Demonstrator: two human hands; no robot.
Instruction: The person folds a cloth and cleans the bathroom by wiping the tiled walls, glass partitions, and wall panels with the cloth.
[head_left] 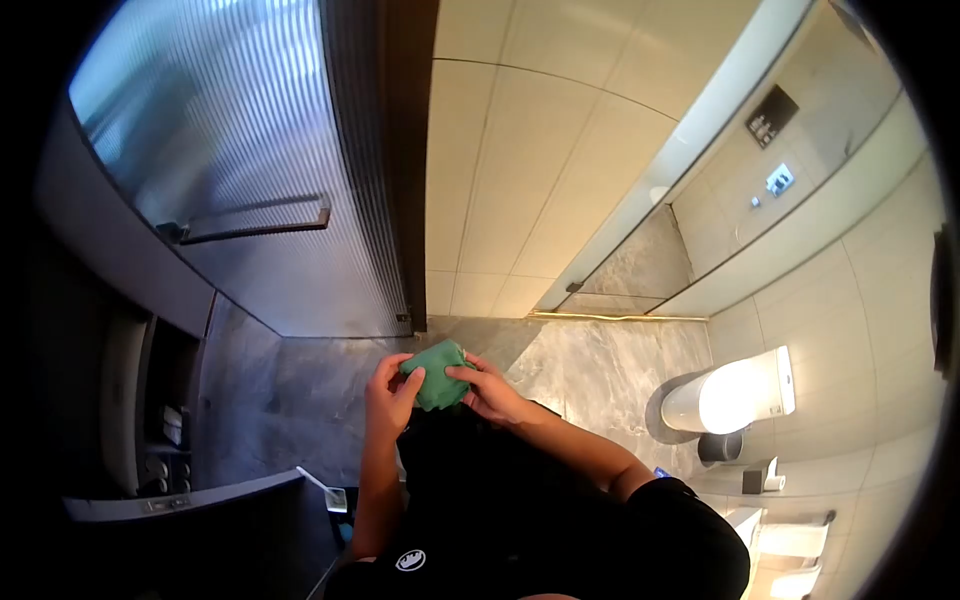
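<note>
A folded green cloth (438,378) is held up in front of my body, near the middle of the head view. My left hand (388,390) grips its left side, with the thumb on the near face. From the right, my right hand (488,388) pinches the other side, its thumb pressed over the cloth. The fingers behind the cloth are partly hidden. Both hands are closed on it, above the grey marbled floor (590,385).
A ribbed glass door (255,130) with a long dark handle (260,228) stands at left. On the right are a white toilet (715,398), a dark bin (720,447) and a glass-walled shower (760,200). A white-handled tool (318,482) lies at lower left, beside a dark surface.
</note>
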